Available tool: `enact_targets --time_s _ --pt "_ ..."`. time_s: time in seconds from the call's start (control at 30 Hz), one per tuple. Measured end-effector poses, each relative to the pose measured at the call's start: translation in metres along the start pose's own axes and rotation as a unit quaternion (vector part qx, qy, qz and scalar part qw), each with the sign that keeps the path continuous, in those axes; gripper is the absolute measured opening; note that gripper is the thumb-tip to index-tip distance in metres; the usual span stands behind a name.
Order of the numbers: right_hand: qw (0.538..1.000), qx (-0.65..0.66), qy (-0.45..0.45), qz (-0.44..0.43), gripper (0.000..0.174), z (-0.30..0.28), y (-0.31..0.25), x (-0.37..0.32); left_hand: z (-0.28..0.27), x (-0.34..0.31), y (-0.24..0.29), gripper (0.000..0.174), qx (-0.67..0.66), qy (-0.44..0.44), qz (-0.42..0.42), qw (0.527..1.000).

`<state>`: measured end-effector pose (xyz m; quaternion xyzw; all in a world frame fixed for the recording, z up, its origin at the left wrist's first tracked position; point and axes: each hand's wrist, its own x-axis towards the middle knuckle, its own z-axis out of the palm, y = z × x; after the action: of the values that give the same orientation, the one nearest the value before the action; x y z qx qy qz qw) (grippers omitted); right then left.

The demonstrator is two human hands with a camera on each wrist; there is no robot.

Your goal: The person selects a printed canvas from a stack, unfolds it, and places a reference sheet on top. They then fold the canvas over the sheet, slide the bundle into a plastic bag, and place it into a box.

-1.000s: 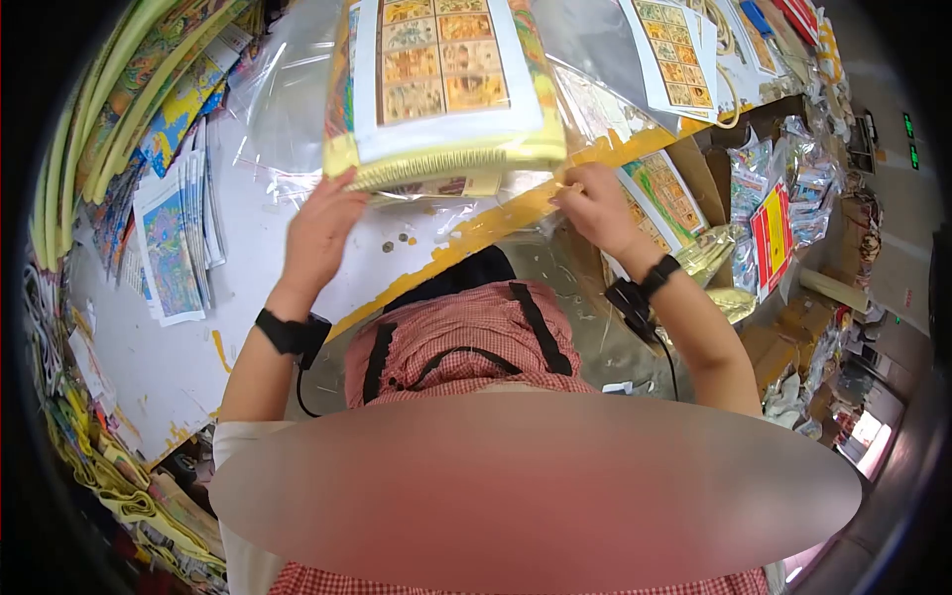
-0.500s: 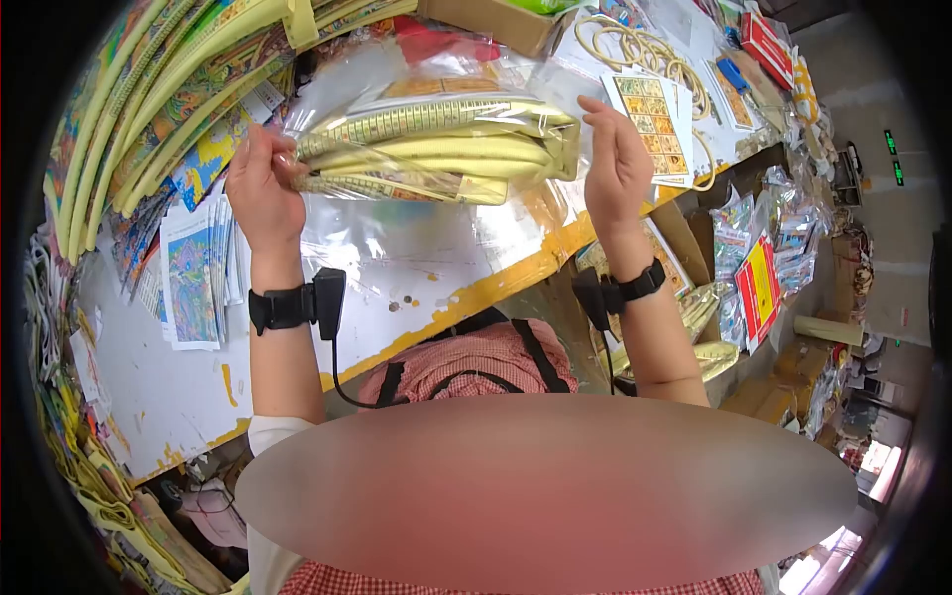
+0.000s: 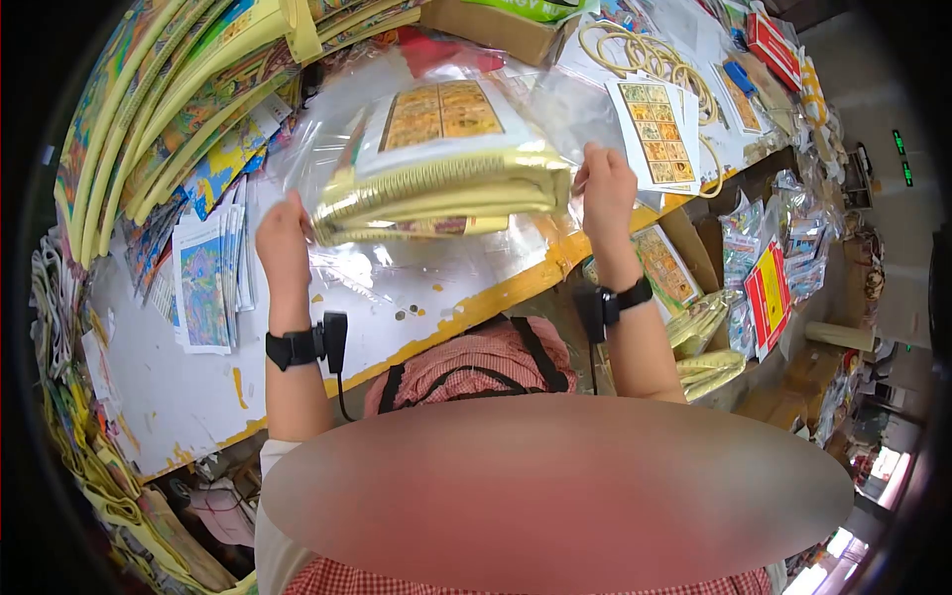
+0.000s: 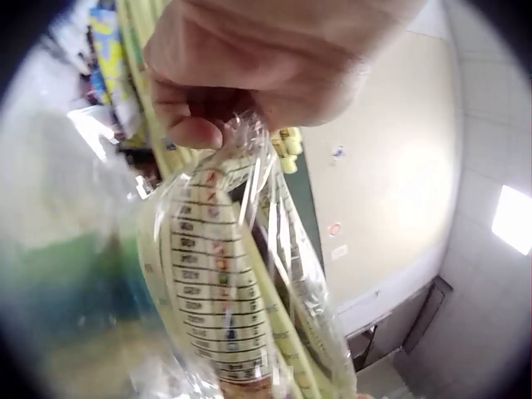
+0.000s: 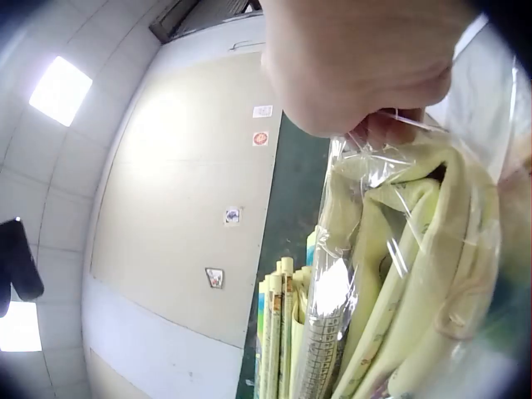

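Both hands hold a clear plastic bag (image 3: 322,164) by its two near corners, over the table. Inside lies a thick folded yellow sheet (image 3: 426,193) with a ruler-like printed edge, and on it a paper printed with a grid of pictures (image 3: 441,114). My left hand (image 3: 285,243) pinches the bunched film at the left corner; the left wrist view shows the film gathered under the thumb and curled fingers. At the right corner, my right hand (image 3: 608,193) grips the film, fingers curled in the right wrist view (image 5: 366,75) beside the rounded folds.
Long yellow-edged printed sheets (image 3: 149,129) are heaped at the left, beside a fan of leaflets (image 3: 205,283). Picture sheets (image 3: 653,134) and coiled cord (image 3: 635,50) lie at the right. A cardboard box (image 3: 700,243) with packed goods stands below the table's yellow edge (image 3: 466,315).
The bag tipped up to show its folded edge, then leaned back so the picture paper shows again. My right hand, open beside the bag half a second ago, now grips its right corner.
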<state>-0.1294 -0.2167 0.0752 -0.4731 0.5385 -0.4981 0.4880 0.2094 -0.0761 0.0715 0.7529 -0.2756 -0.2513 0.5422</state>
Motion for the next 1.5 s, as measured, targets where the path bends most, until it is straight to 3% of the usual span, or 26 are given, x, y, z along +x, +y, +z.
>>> enact_targets --time_s 0.07,0.17,0.27,0.33,0.43,0.53,0.57,0.63,0.67,0.73,0.77,0.87,0.97,1.03,1.07,1.1,1.13,1.17,1.2,1.23,1.27,1.3,1.4,1.43,1.5 --pt "0.994 -0.080 -0.016 0.071 0.029 -0.010 0.016 -0.014 -0.004 -0.006 -0.038 0.039 -0.042 -0.049 -0.112 0.992" --pt "0.969 -0.214 -0.065 0.101 0.040 -0.021 0.069 -0.035 -0.004 -0.012 -0.129 0.039 -0.043 -0.120 -0.233 0.964" --pt "0.956 -0.270 -0.082 0.086 0.041 -0.032 0.150 -0.051 0.012 -0.028 -0.198 0.040 0.020 -0.165 -0.299 0.940" --pt "0.928 -0.355 -0.098 0.053 0.037 -0.033 0.171 -0.062 0.023 -0.039 -0.216 0.043 0.026 -0.157 -0.336 0.929" --pt "0.887 -0.448 -0.104 0.042 0.033 -0.038 0.182 -0.066 0.023 -0.040 -0.229 0.045 0.141 -0.188 -0.218 0.947" --pt "0.875 -0.469 -0.103 0.060 0.039 -0.041 0.173 -0.061 0.022 -0.041 -0.244 0.039 0.436 -0.147 -0.052 0.886" --pt "0.875 -0.469 -0.103 0.067 0.043 -0.041 0.165 -0.057 0.019 -0.040 -0.238 0.037 0.427 -0.155 -0.038 0.890" --pt "0.926 -0.368 -0.081 0.033 0.048 -0.034 0.151 -0.053 0.009 -0.042 -0.215 0.036 0.410 -0.174 -0.011 0.895" --pt "0.946 -0.316 -0.069 0.018 0.051 -0.029 0.143 -0.052 0.011 -0.043 -0.199 0.037 0.375 -0.153 0.045 0.913" --pt "0.906 -0.401 -0.099 -0.095 0.059 -0.011 0.131 -0.053 0.026 -0.046 -0.168 0.042 0.301 -0.109 0.155 0.935" --pt "0.878 -0.440 -0.113 -0.152 0.064 0.001 0.129 -0.052 0.039 -0.049 -0.159 0.052 0.248 -0.118 0.165 0.947" --pt "0.929 -0.354 -0.087 -0.068 0.071 0.030 0.134 -0.048 0.080 -0.046 -0.173 0.062 0.254 -0.080 0.213 0.940" --pt "0.964 -0.235 -0.094 0.077 0.076 0.024 0.149 -0.037 0.084 -0.037 -0.166 0.065 0.235 -0.099 0.077 0.964" --pt "0.967 -0.188 -0.120 0.122 0.075 0.020 0.157 -0.030 0.091 -0.026 -0.174 0.061 0.247 -0.085 0.011 0.965" --pt "0.968 -0.163 -0.126 0.144 0.075 0.018 0.159 -0.028 0.086 -0.016 -0.168 0.055 0.201 -0.137 -0.017 0.970" --pt "0.964 -0.157 -0.141 0.159 0.076 0.016 0.154 -0.026 0.087 0.008 -0.211 0.061 0.134 -0.164 0.080 0.974" --pt "0.964 -0.163 -0.138 0.156 0.066 0.012 0.173 -0.021 0.083 0.018 -0.236 0.069 0.124 -0.191 0.002 0.974" --pt "0.958 -0.167 -0.162 0.167 0.066 0.009 0.164 -0.021 0.076 0.032 -0.257 0.071 0.135 -0.217 -0.059 0.965" --pt "0.951 -0.171 -0.187 0.178 0.067 0.007 0.154 -0.021 0.067 0.028 -0.211 0.069 0.073 -0.291 -0.207 0.931" --pt "0.943 -0.175 -0.212 0.188 0.068 0.005 0.143 -0.022 0.064 0.023 -0.210 0.068 -0.123 -0.294 -0.215 0.923" --pt "0.958 -0.113 -0.177 0.196 0.064 0.006 0.102 -0.042 0.055 0.016 -0.193 0.067 -0.228 -0.353 -0.213 0.882" --pt "0.965 -0.082 -0.159 0.192 0.062 0.000 0.111 -0.050 0.051 -0.006 -0.154 0.064 -0.265 -0.336 -0.237 0.872" --pt "0.967 0.080 -0.111 0.214 0.068 -0.026 0.092 -0.099 0.031 -0.037 -0.151 0.059 -0.263 -0.287 -0.247 0.887" --pt "0.967 0.046 -0.101 0.229 0.071 -0.044 0.117 -0.109 0.028 -0.045 -0.150 0.057 -0.279 -0.288 -0.248 0.882" --pt "0.968 0.097 -0.061 0.221 0.071 -0.077 0.099 -0.139 0.042 -0.071 -0.118 0.048 -0.310 -0.277 -0.251 0.874"
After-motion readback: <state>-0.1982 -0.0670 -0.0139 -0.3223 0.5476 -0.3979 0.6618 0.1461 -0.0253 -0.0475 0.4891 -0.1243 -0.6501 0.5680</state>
